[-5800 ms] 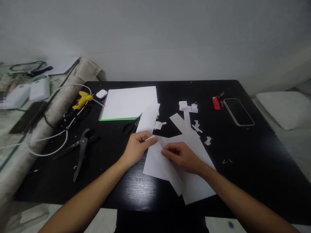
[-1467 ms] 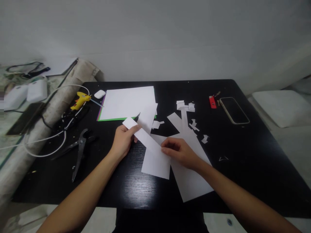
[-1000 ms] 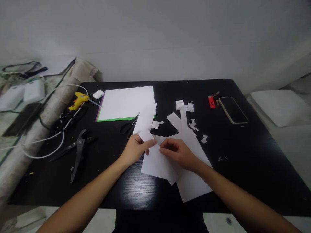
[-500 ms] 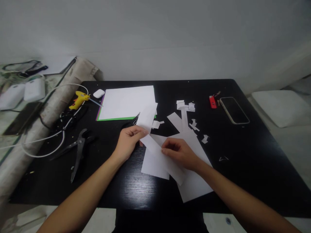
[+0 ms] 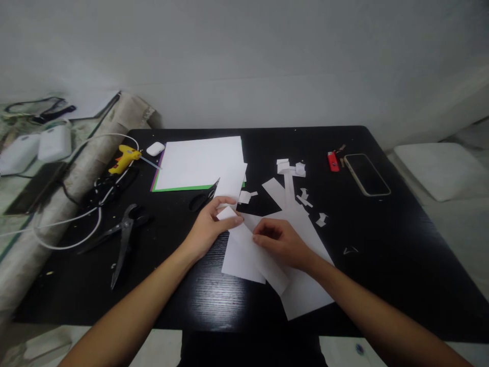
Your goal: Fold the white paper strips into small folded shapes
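Observation:
A long white paper strip (image 5: 263, 260) slants between my two hands, over larger white sheets on the black table. My left hand (image 5: 212, 221) is closed on its upper left end, thumb on top, and a bit of the strip shows above the thumb. My right hand (image 5: 280, 239) pinches the strip's edge near its middle with thumb and curled forefinger. Under the strip lie a white sheet (image 5: 239, 262) and a wider sheet (image 5: 305, 290). Another white piece (image 5: 233, 181) rests just beyond my left hand, partly over black scissors (image 5: 198, 201).
A stack of paper (image 5: 198, 160) lies at the back. To the left are a yellow glue gun (image 5: 124, 158), a white cable, pliers (image 5: 126, 224) and a white case (image 5: 155, 148). Paper scraps (image 5: 304, 196), a red lighter (image 5: 333, 161) and a phone (image 5: 367, 175) lie to the right.
My left thumb has slid right and down along the strip, and the strip's upper end now shows above it. My right hand has stayed nearly in place.

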